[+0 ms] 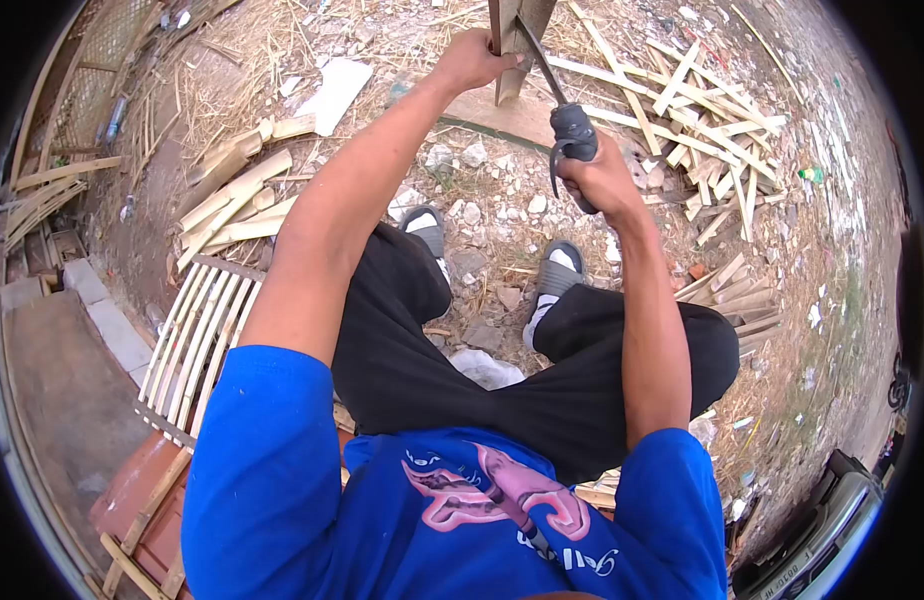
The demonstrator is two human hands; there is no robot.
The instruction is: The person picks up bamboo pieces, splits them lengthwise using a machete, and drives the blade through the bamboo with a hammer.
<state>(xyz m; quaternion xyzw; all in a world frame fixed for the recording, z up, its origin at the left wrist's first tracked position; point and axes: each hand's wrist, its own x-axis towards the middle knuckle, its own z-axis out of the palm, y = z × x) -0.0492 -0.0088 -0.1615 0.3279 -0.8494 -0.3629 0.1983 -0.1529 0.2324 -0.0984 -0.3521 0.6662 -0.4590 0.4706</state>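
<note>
Reaching forward, we curl our right hand (604, 178) snugly round a handle (574, 132) (our left hand (475, 60) clasps wood (512, 82)).

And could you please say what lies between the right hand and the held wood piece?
In the head view, a dark handle and narrow blade reach from the right hand to the wood piece.

Rough ground (827, 335) with wooden strips (679, 77) and stones (537, 204)

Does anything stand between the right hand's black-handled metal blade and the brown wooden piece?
Nothing visible: the blade in the right hand appears to meet the wooden piece; the left hand grips its left edge.
</note>
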